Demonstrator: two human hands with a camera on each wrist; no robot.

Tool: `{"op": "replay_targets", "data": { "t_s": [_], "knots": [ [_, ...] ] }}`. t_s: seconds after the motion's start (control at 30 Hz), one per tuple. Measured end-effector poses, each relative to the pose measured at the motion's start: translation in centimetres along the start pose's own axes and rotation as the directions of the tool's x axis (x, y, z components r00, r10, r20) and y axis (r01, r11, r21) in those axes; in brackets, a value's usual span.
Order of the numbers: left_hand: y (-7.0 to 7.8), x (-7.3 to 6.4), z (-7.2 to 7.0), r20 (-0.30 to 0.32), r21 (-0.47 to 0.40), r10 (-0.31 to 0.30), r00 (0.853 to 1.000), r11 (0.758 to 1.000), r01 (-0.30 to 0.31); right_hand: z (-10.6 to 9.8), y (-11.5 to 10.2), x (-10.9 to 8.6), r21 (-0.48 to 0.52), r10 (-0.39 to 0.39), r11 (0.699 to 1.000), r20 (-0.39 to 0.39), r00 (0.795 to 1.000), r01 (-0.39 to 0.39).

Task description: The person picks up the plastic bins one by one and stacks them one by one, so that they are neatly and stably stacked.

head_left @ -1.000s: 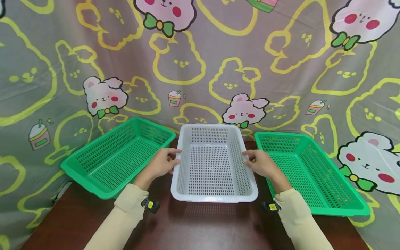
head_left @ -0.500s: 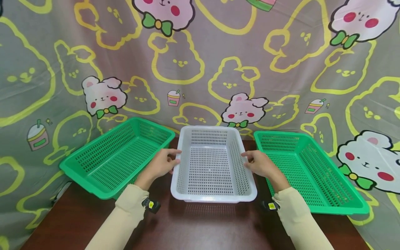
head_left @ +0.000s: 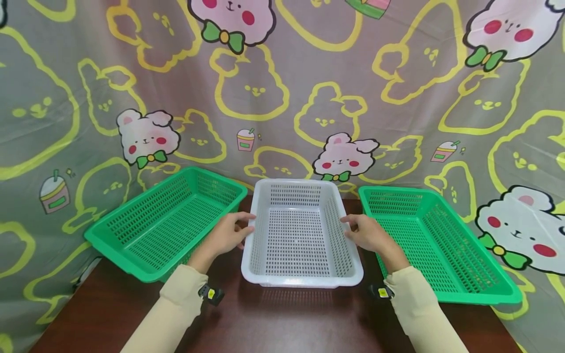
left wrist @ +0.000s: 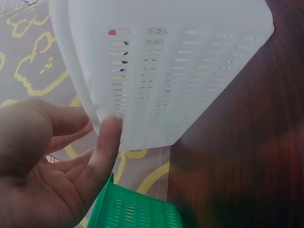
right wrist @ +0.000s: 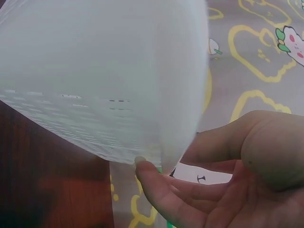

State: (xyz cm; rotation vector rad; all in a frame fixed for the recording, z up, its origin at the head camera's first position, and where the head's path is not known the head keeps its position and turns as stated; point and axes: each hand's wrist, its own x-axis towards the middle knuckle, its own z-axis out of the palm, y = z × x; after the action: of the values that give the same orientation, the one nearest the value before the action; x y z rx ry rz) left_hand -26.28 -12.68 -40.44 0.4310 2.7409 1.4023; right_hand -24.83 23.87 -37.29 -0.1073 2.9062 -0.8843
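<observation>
A white rectangular plastic basket [head_left: 302, 281] with slotted walls and floor sits mid-table, nothing inside it. My left hand [head_left: 227, 234] holds its left rim, thumb and fingertips at the edge. In the left wrist view, one finger of the left hand [left wrist: 61, 166] reaches under the rim to the slotted outer wall [left wrist: 190, 19]. Opposite, my right hand [head_left: 365, 233] grips the right rim. The right wrist view has the right hand [right wrist: 223, 175] at the rim, one fingertip against the outside of the basket [right wrist: 95, 57].
Green slotted baskets flank the white one: the left basket [head_left: 132, 267] stands angled behind my left forearm, the right basket [head_left: 478, 297] beside my right forearm. All rest on a dark reddish-brown table [head_left: 291, 326]. A grey cartoon-print curtain [head_left: 282, 59] hangs right behind them.
The white basket's back rim has come down slightly in the head view. My left wrist has drawn back a little. Both hands have stayed at the same rims.
</observation>
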Motion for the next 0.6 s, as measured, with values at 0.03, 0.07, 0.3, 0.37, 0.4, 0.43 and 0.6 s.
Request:
{"op": "replay_targets", "data": {
  "t_s": [0.03, 0.07, 0.3, 0.37, 0.4, 0.43, 0.6],
  "knots": [
    [-0.1, -0.1, 0.0, -0.001, 0.001, 0.007, 1.0, 1.0, -0.007, 0.0, 0.0, 0.0, -0.004, -0.001, 1.0, 0.001, 1.0, 0.001],
    [-0.1, -0.1, -0.1, -0.001, 0.002, 0.021, 1.0, 1.0, -0.021, 0.0, 0.1, 0.1, -0.008, -0.003, 1.0, 0.002, 1.0, 0.003],
    [-0.4, -0.7, -0.8, -0.002, -0.023, 0.048, 0.999, 0.999, -0.048, 0.0, 0.0, 0.0, -0.021, -0.025, 0.999, -0.005, 1.0, 0.025],
    [-0.4, -0.9, -1.2, -0.005, -0.03, 0.055, 0.998, 0.998, -0.055, -0.1, -0.2, -0.1, -0.024, -0.037, 0.999, -0.014, 0.999, 0.036],
    [-0.4, -1.1, -1.3, -0.007, -0.031, 0.056, 0.998, 0.998, -0.057, -0.2, -0.3, -0.1, -0.024, -0.043, 0.999, -0.016, 0.999, 0.042],
    [-0.4, -1.2, -1.5, -0.008, -0.027, 0.059, 0.998, 0.998, -0.059, -0.3, -0.4, -0.2, -0.026, -0.044, 0.999, -0.02, 0.999, 0.044],
    [-0.4, -2.6, -2.9, -0.025, -0.012, 0.088, 0.996, 0.996, -0.088, -0.6, -1.1, -0.5, -0.048, -0.073, 0.996, -0.058, 0.996, 0.07]
  ]
}}
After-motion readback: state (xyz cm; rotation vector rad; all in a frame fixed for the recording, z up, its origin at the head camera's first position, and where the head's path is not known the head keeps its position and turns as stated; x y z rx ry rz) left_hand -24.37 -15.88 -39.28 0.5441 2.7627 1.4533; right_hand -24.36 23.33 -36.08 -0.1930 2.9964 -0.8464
